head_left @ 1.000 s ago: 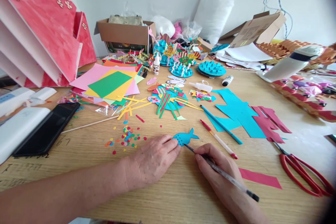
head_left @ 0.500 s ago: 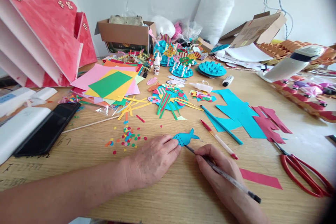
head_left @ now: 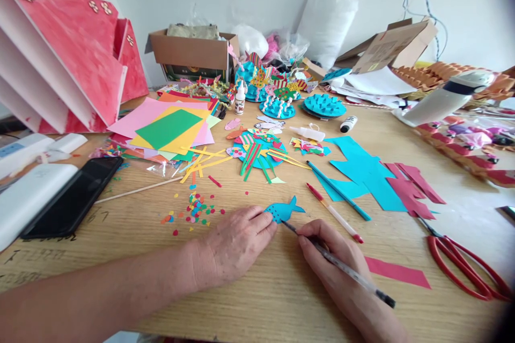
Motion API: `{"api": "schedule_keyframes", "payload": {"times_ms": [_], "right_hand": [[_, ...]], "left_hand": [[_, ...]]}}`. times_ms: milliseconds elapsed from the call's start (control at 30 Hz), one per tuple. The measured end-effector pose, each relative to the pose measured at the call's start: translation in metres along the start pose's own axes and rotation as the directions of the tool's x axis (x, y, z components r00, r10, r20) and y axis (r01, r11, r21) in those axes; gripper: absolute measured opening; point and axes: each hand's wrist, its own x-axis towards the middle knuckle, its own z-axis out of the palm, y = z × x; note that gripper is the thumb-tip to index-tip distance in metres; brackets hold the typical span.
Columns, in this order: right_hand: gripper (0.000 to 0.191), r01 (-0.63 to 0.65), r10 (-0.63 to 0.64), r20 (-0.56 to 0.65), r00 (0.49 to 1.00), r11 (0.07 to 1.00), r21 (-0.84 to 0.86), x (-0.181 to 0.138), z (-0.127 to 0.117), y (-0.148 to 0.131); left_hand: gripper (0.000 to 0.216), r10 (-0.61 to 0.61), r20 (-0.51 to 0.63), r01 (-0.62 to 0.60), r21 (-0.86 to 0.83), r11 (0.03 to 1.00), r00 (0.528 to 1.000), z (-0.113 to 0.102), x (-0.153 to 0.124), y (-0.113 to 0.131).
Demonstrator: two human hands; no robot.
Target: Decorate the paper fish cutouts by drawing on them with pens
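Blue paper fish [head_left: 284, 211] lay flat on the wooden table [head_left: 257, 311], between the two hands, its tail pointing right and away from the person. Dark dots marked its body toward the head end.

Left hand [head_left: 237, 246]: palm down, fingers close together, fingertips over the head end of the fish. Whether the thumb pinched the paper could not be told.

Right hand [head_left: 336, 257]: closed in a writing grip around a clear-barrelled black pen [head_left: 354, 274]. The pen was tilted, its tip at the fish's lower edge; actual contact was too small to confirm.

Near the right hand: a red-capped pen [head_left: 336, 214] beyond it, a blue felt-tip pen [head_left: 341, 193] farther off, partly over cut blue paper, and a red paper strip [head_left: 398, 271] just beside it. Red-handled scissors [head_left: 462, 265] lay to the right of the strip. Beyond the left hand, small coloured paper dots [head_left: 197, 206] were scattered.
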Motion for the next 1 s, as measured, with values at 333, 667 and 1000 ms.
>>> {"api": "schedule_keyframes", "payload": {"times_ms": [333, 667, 1000], "right_hand": [[0.013, -0.047, 0.076, -0.216, 0.973, 0.989, 0.138, -0.002, -0.007, 0.014], [0.007, 0.138, -0.178, -0.318, 0.931, 0.980, -0.143, -0.018, -0.024, 0.002], [0.020, 0.384, -0.433, -0.089, 0.897, 0.863, -0.327, -0.008, -0.041, 0.023]], "left_hand": [[0.027, 0.016, 0.018, -0.015, -0.071, 0.997, 1.000, 0.001, 0.000, -0.005], [0.018, -0.003, -0.057, 0.000, -0.057, 0.998, 0.998, 0.004, -0.002, -0.009], [0.020, -0.076, -0.065, 0.066, -0.134, 0.989, 0.995, 0.000, 0.002, -0.020]]}}
